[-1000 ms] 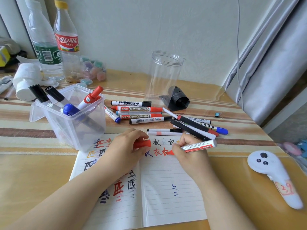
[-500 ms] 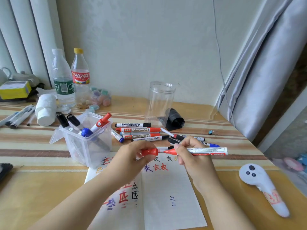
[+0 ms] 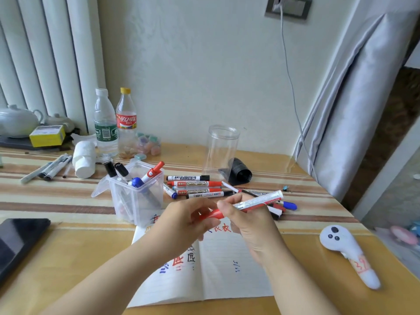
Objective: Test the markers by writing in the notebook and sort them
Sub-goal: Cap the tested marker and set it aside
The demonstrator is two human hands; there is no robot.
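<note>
Your right hand (image 3: 252, 226) grips the red marker (image 3: 259, 202) above the notebook (image 3: 227, 269); your left hand (image 3: 181, 221) pinches its red cap (image 3: 214, 215) onto the tip. You look to be recapping after testing. Next, drop it into the clear bin (image 3: 136, 196) just beyond your left hand.

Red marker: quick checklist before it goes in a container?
1. Cap on red marker: ok, red cap sits on the tip; full seating cannot tell.
2. Grip: ok, right hand on barrel, left hand on cap.
3. Ink test: ok, red characters on notebook.
4. Bin has room: ok, few markers inside.
5. Jar open: ok, no lid.
6. Which container takes working markers: cannot tell.
</note>
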